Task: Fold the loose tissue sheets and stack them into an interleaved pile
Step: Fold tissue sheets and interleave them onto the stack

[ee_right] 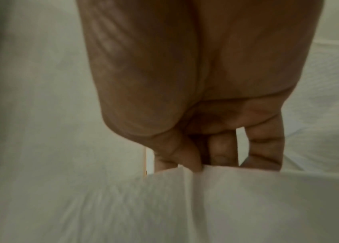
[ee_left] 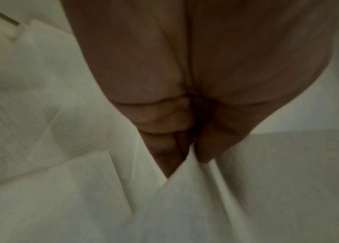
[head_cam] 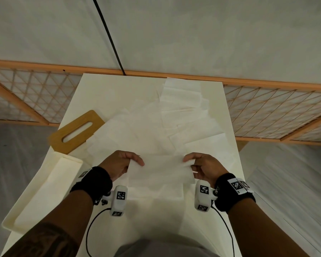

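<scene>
White table (head_cam: 78, 101) strewn with loose tissue sheets (head_cam: 137, 130); a folded pile (head_cam: 156, 191) lies at the near edge. Held tissue sheet (head_cam: 161, 169) hangs just above that pile, its long axis running left to right between the grips. Left hand (head_cam: 119, 165) pinches its left end, right hand (head_cam: 204, 168) its right; both equally near.

1. The held tissue sheet (head_cam: 161, 168) is thin, white and partly see-through, stretched flat between its two pinched ends, just above a small stack of folded tissues (head_cam: 156, 191) at the table's near edge.
2. The loose tissue sheets (head_cam: 156, 130) lie overlapping across the middle, some creased.
3. Farther back lies a heap of folded tissues (head_cam: 182, 97).
</scene>
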The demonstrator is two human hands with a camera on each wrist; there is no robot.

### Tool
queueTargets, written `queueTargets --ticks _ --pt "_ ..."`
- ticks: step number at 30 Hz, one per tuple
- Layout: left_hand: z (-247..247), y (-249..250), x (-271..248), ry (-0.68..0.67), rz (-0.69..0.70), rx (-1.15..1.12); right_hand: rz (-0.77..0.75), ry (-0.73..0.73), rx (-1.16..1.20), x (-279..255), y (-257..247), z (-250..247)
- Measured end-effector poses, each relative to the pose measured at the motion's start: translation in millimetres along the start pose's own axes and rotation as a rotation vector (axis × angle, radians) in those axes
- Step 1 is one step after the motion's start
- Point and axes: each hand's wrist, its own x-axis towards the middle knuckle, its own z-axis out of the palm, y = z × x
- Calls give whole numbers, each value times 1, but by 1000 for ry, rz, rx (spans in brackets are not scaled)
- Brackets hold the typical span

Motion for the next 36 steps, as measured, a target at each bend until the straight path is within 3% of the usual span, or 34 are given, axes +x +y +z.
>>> queueTargets --ticks 5,7,11,13,19,25,33,36 --pt "-7 -9 2 -77 -88 -124 92 -44 89 -3 6 -3" --pt "-6 -15 3 -42 -96 7 101 -16 31 -1 13 -3" --pt "-7 -32 5 21 -32 619 60 86 -331 12 40 -2" --pt "-9 -41 3 47 -45 733 81 113 -481 15 50 -2" --pt "-16 -52 -1 134 20 901 -3 204 -692 17 61 6" --pt "-19 -52 6 222 28 962 -98 322 -752 30 56 19" --pt "-11 -56 11 264 29 1158 -56 442 -941 47 46 37" --pt "-7 -54 12 276 104 1236 -163 489 -912 56 29 53"
